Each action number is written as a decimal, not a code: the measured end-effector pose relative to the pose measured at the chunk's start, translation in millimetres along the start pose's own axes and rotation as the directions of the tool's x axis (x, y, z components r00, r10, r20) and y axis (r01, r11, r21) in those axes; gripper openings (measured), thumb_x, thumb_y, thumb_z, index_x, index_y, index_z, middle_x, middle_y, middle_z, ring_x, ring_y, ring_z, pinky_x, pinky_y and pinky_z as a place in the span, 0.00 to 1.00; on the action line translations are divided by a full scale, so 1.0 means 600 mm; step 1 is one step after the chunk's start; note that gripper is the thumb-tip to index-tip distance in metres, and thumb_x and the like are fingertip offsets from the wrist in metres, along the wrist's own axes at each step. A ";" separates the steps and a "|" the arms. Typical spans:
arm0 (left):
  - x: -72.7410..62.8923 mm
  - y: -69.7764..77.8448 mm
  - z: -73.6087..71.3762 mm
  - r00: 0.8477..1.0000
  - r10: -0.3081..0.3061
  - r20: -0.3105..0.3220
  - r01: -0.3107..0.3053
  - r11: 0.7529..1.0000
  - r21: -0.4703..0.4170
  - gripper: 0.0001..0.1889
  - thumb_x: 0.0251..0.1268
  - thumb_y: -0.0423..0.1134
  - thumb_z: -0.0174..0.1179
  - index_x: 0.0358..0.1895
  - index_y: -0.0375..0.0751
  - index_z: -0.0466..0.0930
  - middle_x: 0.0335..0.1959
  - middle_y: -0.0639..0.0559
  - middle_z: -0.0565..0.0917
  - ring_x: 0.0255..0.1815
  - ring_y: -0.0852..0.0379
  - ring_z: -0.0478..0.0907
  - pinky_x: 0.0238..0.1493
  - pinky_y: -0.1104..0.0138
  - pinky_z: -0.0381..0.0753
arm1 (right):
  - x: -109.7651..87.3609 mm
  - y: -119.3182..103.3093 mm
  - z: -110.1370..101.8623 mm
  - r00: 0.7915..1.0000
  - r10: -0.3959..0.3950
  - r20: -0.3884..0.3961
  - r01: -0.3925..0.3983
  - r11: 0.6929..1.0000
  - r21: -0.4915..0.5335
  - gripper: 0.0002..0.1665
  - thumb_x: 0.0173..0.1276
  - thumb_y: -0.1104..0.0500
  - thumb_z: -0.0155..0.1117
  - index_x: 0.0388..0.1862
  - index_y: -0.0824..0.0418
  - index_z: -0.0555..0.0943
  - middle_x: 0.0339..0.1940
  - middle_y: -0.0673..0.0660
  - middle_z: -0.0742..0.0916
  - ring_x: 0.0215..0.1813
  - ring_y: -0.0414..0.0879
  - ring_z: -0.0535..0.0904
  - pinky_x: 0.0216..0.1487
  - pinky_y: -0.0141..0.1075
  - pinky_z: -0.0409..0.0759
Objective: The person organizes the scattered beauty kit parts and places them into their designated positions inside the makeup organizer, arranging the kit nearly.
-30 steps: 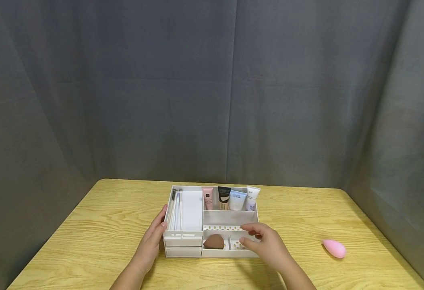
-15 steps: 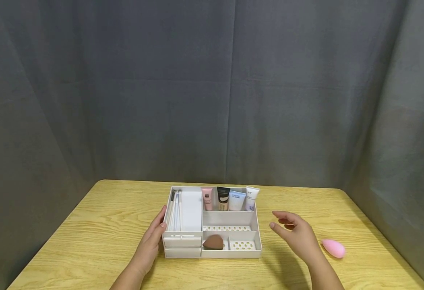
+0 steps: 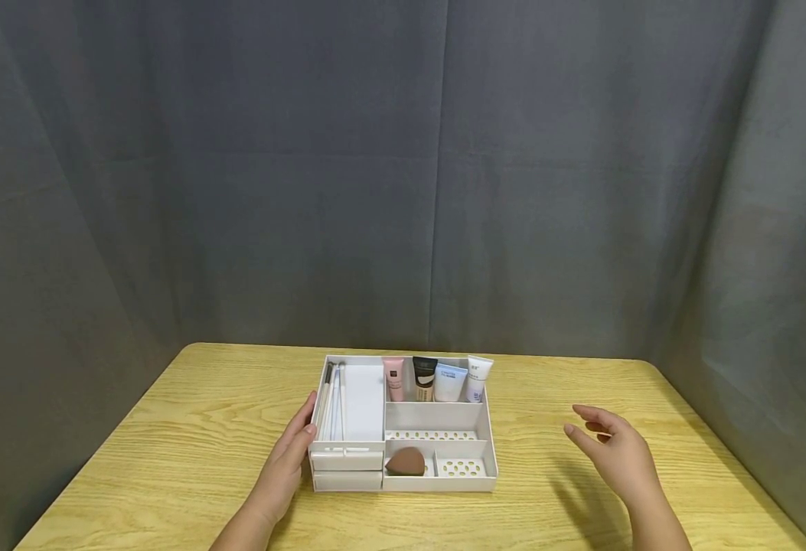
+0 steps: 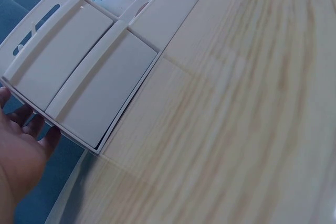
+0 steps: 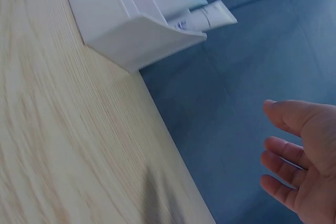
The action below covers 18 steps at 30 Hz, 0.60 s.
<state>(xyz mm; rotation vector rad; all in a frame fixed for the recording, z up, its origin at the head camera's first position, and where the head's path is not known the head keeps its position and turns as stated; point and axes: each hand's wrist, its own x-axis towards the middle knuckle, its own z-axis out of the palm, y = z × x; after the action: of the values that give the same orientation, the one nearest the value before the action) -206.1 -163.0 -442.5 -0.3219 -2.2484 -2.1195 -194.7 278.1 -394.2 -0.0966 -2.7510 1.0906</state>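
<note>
A white desktop organizer point(image 3: 437, 484) stands on the table, holding several cosmetic tubes in its back compartment, slim makeup brushes point(image 3: 334, 402) at the left, and a brown makeup sponge point(image 3: 406, 461) at the front. My left hand point(image 3: 282, 467) rests against its left side; in the left wrist view the fingers point(image 4: 35, 125) touch the side beside the two drawers point(image 4: 63, 51). Off to the right, my right hand point(image 3: 619, 459) hovers above the table with loosely bent fingers, holding nothing. The pink makeup sponge seen earlier is hidden behind that hand.
Among the tubes are a pink one point(image 3: 393, 379), a black-capped one point(image 3: 424, 379), a pale blue one point(image 3: 449, 383) and a white one point(image 3: 477, 379). The wooden table point(image 3: 189, 451) is bounded by a dark grey curtain point(image 3: 306, 191) behind and at both sides.
My right hand has moved from the organizer's front right compartment out to the right, over the pink sponge's spot. The left hand has stayed at the organizer's side.
</note>
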 end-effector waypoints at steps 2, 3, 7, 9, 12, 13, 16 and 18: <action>0.000 0.000 0.000 1.000 0.000 -0.002 0.000 1.000 0.001 0.30 0.80 0.48 0.38 0.79 0.46 0.46 0.81 0.44 0.45 0.82 0.43 0.38 0.60 0.92 0.51 | 0.001 0.010 -0.006 1.000 0.015 0.007 -0.015 1.000 -0.015 0.35 0.71 0.45 0.61 0.68 0.65 0.72 0.67 0.70 0.75 0.64 0.62 0.73 0.65 0.56 0.73; 0.000 0.000 0.000 1.000 -0.002 -0.003 0.002 1.000 0.004 0.30 0.80 0.48 0.38 0.79 0.45 0.46 0.81 0.44 0.45 0.82 0.43 0.38 0.62 0.91 0.52 | 0.002 0.015 -0.009 1.000 0.025 0.014 -0.025 0.999 -0.022 0.36 0.71 0.44 0.61 0.69 0.65 0.71 0.67 0.71 0.74 0.64 0.63 0.72 0.65 0.56 0.73; -0.001 0.001 0.001 1.000 0.002 -0.004 -0.002 1.000 0.007 0.31 0.80 0.48 0.39 0.79 0.44 0.46 0.81 0.43 0.45 0.81 0.41 0.38 0.67 0.85 0.51 | 0.005 0.035 -0.022 0.997 0.069 0.033 -0.067 0.996 -0.061 0.40 0.71 0.40 0.59 0.70 0.65 0.69 0.69 0.73 0.72 0.66 0.66 0.70 0.65 0.59 0.72; -0.001 0.002 0.002 1.000 0.006 -0.001 -0.006 1.000 0.006 0.31 0.80 0.48 0.39 0.79 0.44 0.46 0.81 0.43 0.45 0.81 0.41 0.38 0.67 0.86 0.51 | 0.007 0.044 -0.029 0.995 0.094 0.043 -0.090 0.993 -0.078 0.42 0.70 0.38 0.58 0.71 0.65 0.67 0.69 0.74 0.70 0.67 0.68 0.68 0.65 0.61 0.71; -0.001 0.001 0.002 1.000 0.006 -0.001 -0.006 1.000 -0.001 0.31 0.80 0.48 0.39 0.79 0.44 0.46 0.81 0.43 0.44 0.81 0.41 0.38 0.61 0.91 0.51 | 0.009 0.055 -0.041 0.990 0.131 0.058 -0.125 0.988 -0.093 0.44 0.70 0.36 0.57 0.73 0.64 0.65 0.71 0.76 0.67 0.69 0.71 0.65 0.65 0.63 0.69; 0.000 0.001 0.001 1.000 0.004 0.001 -0.004 1.000 -0.002 0.31 0.80 0.48 0.38 0.79 0.44 0.46 0.81 0.43 0.44 0.82 0.41 0.37 0.60 0.92 0.51 | 0.009 0.059 -0.045 0.988 0.141 0.064 -0.134 0.986 -0.100 0.45 0.70 0.35 0.56 0.73 0.64 0.65 0.71 0.76 0.66 0.69 0.73 0.64 0.65 0.65 0.68; 0.001 -0.001 0.000 1.000 -0.003 0.001 0.003 1.000 0.001 0.31 0.80 0.49 0.38 0.80 0.45 0.45 0.82 0.44 0.44 0.82 0.42 0.37 0.59 0.93 0.51 | 0.009 0.071 -0.055 0.984 0.163 0.075 -0.153 0.981 -0.122 0.46 0.70 0.34 0.55 0.74 0.65 0.63 0.71 0.78 0.64 0.69 0.75 0.61 0.63 0.68 0.66; 0.001 -0.001 -0.001 1.000 -0.006 0.002 0.006 1.000 0.006 0.31 0.80 0.49 0.37 0.80 0.45 0.45 0.82 0.44 0.44 0.82 0.42 0.37 0.59 0.93 0.51 | 0.008 0.080 -0.060 0.981 0.174 0.084 -0.163 0.979 -0.125 0.47 0.70 0.34 0.56 0.74 0.65 0.63 0.72 0.79 0.63 0.69 0.76 0.60 0.63 0.70 0.65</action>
<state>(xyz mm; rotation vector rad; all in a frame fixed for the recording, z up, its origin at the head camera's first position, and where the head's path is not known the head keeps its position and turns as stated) -206.8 -163.5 -442.7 -0.3166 -2.2595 -2.1158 -193.0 337.7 -400.6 -0.3075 -2.9365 0.9940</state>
